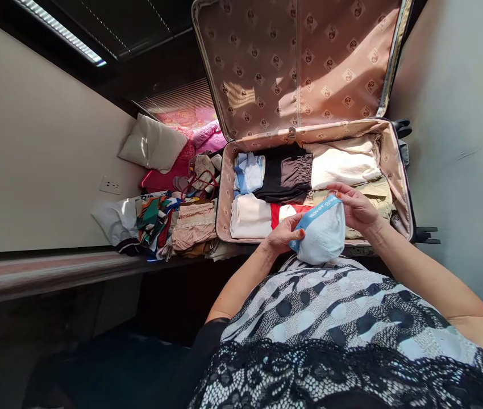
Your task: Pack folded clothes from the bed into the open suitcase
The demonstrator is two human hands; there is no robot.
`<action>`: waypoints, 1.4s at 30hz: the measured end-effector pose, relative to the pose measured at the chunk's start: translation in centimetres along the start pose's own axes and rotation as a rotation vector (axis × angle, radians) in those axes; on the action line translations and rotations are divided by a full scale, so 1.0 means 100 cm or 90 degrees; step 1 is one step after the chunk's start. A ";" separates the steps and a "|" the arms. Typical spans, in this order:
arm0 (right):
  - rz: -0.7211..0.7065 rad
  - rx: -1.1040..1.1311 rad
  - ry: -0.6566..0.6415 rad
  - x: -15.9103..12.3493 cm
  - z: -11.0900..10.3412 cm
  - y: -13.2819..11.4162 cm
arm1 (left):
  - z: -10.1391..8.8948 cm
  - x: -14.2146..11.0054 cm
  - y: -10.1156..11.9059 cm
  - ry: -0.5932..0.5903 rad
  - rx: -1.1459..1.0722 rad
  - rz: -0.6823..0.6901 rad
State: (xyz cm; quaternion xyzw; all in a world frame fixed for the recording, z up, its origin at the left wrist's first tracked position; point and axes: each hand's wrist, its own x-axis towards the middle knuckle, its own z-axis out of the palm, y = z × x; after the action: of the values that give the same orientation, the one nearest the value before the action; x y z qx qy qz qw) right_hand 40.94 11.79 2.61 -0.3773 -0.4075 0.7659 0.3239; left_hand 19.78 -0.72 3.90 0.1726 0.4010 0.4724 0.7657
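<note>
Both my hands hold a small white garment with a blue lettered waistband [321, 230] just in front of my chest, at the near edge of an open suitcase [224, 187]. My left hand [282, 234] pinches the band's lower left end. My right hand [354, 205] grips the band's upper right end, fingers curled over it. Folded clothes fill the case: a light blue piece [248, 172], a black and brown piece [286, 177], cream pieces [341, 162] and a white and red piece [258, 216].
The suitcase lid [296, 62] stands open with patterned beige lining. Left of the case lies a pile of loose clothes [169, 221], a white pillow [152, 142] and pink bedding [173, 170]. A wall with a socket [111, 184] runs along the left.
</note>
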 end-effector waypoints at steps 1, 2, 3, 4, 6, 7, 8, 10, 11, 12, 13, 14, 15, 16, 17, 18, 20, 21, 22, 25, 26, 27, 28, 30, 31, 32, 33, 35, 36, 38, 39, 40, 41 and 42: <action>0.018 0.009 0.021 0.002 0.002 0.003 | 0.000 0.000 0.002 0.019 -0.010 0.023; 0.032 0.018 0.042 0.001 0.005 0.006 | 0.000 0.001 0.004 0.051 -0.019 0.054; 0.037 0.028 0.053 0.000 0.009 0.010 | 0.001 0.003 0.006 0.089 -0.025 0.088; 0.035 0.036 0.050 -0.003 0.015 0.015 | 0.004 0.006 0.006 0.123 -0.028 0.122; 0.024 0.038 0.008 -0.012 0.027 0.026 | 0.010 0.014 0.006 0.156 -0.015 0.183; 0.026 0.035 -0.009 -0.017 0.034 0.031 | 0.013 0.017 0.006 0.161 0.003 0.212; 0.034 0.034 -0.009 -0.020 0.039 0.036 | 0.016 0.020 0.006 0.163 0.028 0.241; 0.045 0.059 0.039 -0.024 0.046 0.042 | 0.020 0.023 0.007 0.185 0.085 0.311; 0.040 0.078 0.071 -0.024 0.047 0.042 | 0.019 0.024 0.009 0.211 0.106 0.346; 0.031 0.095 0.092 -0.023 0.046 0.042 | 0.018 0.024 0.012 0.245 0.116 0.374; 0.021 0.103 0.097 -0.022 0.044 0.041 | 0.015 0.024 0.014 0.280 0.112 0.387; 0.016 0.099 0.090 -0.020 0.042 0.039 | 0.011 0.025 0.017 0.306 0.096 0.375; 0.019 0.086 0.076 -0.019 0.040 0.037 | 0.007 0.026 0.019 0.311 0.070 0.336; 0.029 0.065 0.058 -0.018 0.038 0.036 | 0.003 0.028 0.020 0.291 0.042 0.275; 0.041 0.037 0.041 -0.017 0.038 0.035 | 0.000 0.030 0.020 0.254 0.017 0.206; 0.050 0.004 0.028 -0.015 0.037 0.034 | -0.002 0.034 0.019 0.211 -0.001 0.142; 0.059 -0.057 0.012 -0.012 0.037 0.033 | -0.004 0.040 0.017 0.162 -0.011 0.068; 0.061 -0.073 0.007 -0.011 0.036 0.034 | -0.004 0.043 0.016 0.167 -0.012 0.062; 0.064 -0.075 0.006 -0.009 0.035 0.034 | -0.003 0.045 0.016 0.182 -0.019 0.067; 0.079 -0.030 0.017 -0.003 0.028 0.036 | -0.003 0.049 0.018 0.182 -0.087 0.055; 0.083 -0.018 0.015 -0.001 0.026 0.037 | -0.004 0.050 0.017 0.161 -0.112 0.039; 0.087 -0.016 0.002 0.000 0.024 0.038 | -0.006 0.051 0.015 0.141 -0.129 0.021; 0.092 -0.022 -0.022 0.001 0.022 0.039 | -0.008 0.052 0.012 0.128 -0.137 0.008; 0.110 -0.057 -0.086 0.003 0.018 0.042 | -0.014 0.055 0.002 0.149 -0.128 0.002; 0.120 -0.087 -0.109 0.003 0.015 0.042 | -0.018 0.057 -0.004 0.176 -0.119 0.007; 0.125 -0.121 -0.115 0.004 0.012 0.042 | -0.022 0.058 -0.009 0.205 -0.110 0.016; 0.122 -0.154 -0.105 0.005 0.009 0.040 | -0.026 0.059 -0.013 0.231 -0.102 0.031; 0.094 -0.193 -0.062 0.008 0.003 0.036 | -0.033 0.061 -0.017 0.247 -0.081 0.063; 0.071 -0.199 -0.052 0.010 0.002 0.033 | -0.036 0.061 -0.016 0.235 -0.060 0.073; 0.024 -0.212 -0.064 0.015 0.004 0.029 | -0.039 0.062 -0.012 0.188 0.014 0.078; -0.001 -0.237 -0.070 0.019 0.007 0.027 | -0.040 0.063 -0.009 0.161 0.065 0.073; -0.029 -0.274 -0.063 0.022 0.012 0.026 | -0.040 0.064 -0.005 0.141 0.118 0.067; -0.060 -0.312 -0.038 0.025 0.016 0.025 | -0.041 0.065 -0.003 0.125 0.166 0.059; -0.091 -0.340 -0.001 0.027 0.020 0.024 | -0.042 0.066 0.000 0.109 0.205 0.048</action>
State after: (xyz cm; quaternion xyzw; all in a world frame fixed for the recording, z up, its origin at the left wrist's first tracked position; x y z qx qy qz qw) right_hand 37.42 12.09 0.44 -0.4192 -0.6208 0.6068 0.2659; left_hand 18.12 4.46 -1.67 0.2665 0.5286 0.4433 0.6731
